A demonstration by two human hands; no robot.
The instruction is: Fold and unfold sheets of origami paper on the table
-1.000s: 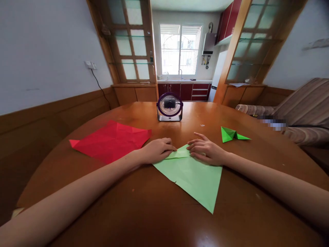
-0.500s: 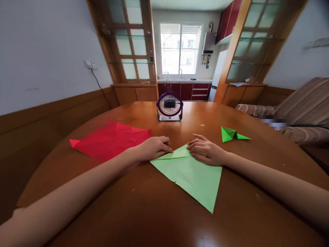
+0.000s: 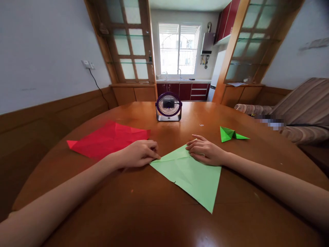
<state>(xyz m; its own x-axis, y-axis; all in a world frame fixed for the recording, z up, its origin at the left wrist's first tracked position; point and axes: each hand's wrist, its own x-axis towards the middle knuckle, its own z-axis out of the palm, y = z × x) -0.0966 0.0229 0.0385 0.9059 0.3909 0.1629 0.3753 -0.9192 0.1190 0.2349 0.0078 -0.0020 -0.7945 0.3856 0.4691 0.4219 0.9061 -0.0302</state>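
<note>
A sheet of light green paper (image 3: pixel 197 180) lies on the table, with a narrow strip folded over along its far left edge. The curled fingers of my left hand (image 3: pixel 142 152) press together on the sheet's left corner. My right hand (image 3: pixel 205 151) rests palm down on the paper's far part, fingers spread, hiding some of the fold. A small slit shows in the sheet's near left edge. Beyond my left wrist, a creased red paper (image 3: pixel 110 137) lies partly behind the forearm.
A small purple fan (image 3: pixel 168 104) stands at the far side of the round wooden table (image 3: pixel 164 212). To the right of my right hand sits a folded bright green paper piece (image 3: pixel 227 133). A striped armchair (image 3: pixel 303 109) stands past the table's right edge.
My left hand has slid left and slightly nearer along the folded edge to the paper's left corner. My right hand has stayed in place on the sheet.
</note>
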